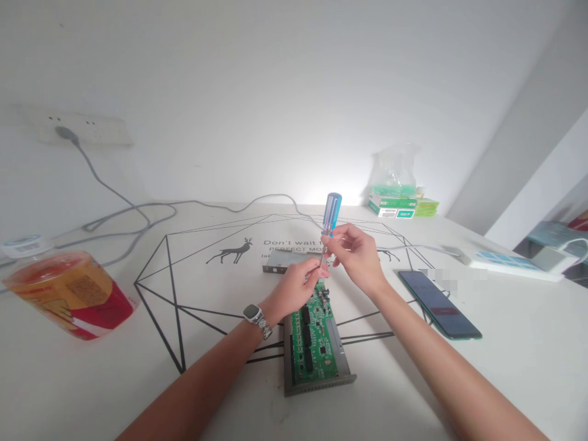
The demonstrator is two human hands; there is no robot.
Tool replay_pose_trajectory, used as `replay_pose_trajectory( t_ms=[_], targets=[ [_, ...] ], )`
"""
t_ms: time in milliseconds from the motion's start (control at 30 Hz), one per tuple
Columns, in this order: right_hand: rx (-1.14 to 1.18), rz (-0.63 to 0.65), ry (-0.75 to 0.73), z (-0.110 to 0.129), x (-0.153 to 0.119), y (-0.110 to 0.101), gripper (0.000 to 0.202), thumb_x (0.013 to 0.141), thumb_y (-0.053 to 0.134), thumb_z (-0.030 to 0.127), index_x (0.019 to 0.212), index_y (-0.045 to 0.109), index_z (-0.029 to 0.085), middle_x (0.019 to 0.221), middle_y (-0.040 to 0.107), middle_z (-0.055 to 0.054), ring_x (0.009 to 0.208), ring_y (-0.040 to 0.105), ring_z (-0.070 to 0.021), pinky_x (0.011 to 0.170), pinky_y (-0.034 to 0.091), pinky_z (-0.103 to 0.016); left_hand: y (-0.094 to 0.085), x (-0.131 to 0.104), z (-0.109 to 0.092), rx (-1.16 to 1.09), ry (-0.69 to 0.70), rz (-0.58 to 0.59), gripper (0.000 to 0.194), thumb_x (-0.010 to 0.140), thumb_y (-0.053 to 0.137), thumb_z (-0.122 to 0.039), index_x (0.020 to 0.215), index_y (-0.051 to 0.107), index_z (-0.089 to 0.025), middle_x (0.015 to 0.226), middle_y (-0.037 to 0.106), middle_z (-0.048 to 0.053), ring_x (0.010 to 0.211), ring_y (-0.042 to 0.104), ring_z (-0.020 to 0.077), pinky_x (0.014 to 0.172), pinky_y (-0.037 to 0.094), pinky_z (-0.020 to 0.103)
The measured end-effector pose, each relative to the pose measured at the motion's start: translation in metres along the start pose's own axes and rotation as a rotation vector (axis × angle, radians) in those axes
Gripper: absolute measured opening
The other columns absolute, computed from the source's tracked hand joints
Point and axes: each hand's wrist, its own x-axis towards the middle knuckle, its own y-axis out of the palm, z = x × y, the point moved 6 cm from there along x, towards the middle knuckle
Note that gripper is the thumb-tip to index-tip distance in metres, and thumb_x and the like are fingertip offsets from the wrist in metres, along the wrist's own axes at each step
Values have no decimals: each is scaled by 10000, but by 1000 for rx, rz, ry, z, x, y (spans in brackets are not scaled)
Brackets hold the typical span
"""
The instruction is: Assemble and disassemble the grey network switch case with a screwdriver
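A screwdriver (332, 213) with a blue-and-clear handle stands nearly upright over the far end of an opened metal case. Just below its handle, my right hand (361, 256) pinches it between thumb and fingers. My left hand (296, 286), with a watch on the wrist, has its fingers closed around the lower shaft. The screwdriver's tip is hidden behind those fingers. Inside the grey case (320, 387) lies a green circuit board (324, 334) with black chips and ports. Behind my left hand is a flat grey metal cover (282, 260), partly hidden.
On the right lie a phone (438, 304) and a white power strip (509, 264). Green-and-white boxes (392, 205) stand by the wall under a plastic bag (395, 168). At left are a red-and-yellow tub (71, 297) and a grey cable (138, 236) crossing the table.
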Motion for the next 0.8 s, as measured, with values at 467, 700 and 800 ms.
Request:
replay_pose_trajectory(
  t_ms=[467,700,800],
  targets=[
    [-348,-218,-194,11,-9,5,246,799,686,308,683,477,249,633,535,48,573,508,-134,594,428,-289,-4,-2,-13,128,-6,-44,194,942,455,-159,814,594,-202,748,717,16,714,686,182,687,536,267],
    [-293,-150,-171,6,-11,4,215,860,689,417,832,555,252,797,651,14,568,580,-133,510,438,-267,-3,-2,-11,173,-12,-45,188,959,474,-198,820,599,-208,736,700,16,705,679,188,694,533,285],
    [-169,-86,-140,0,-10,3,265,859,715,462,887,566,245,868,679,-3,565,626,-136,500,465,-275,-6,-4,-15,271,25,-57,140,962,488,-237,916,617,-214,860,716,40,818,693,216,783,536,329]
  ],
)
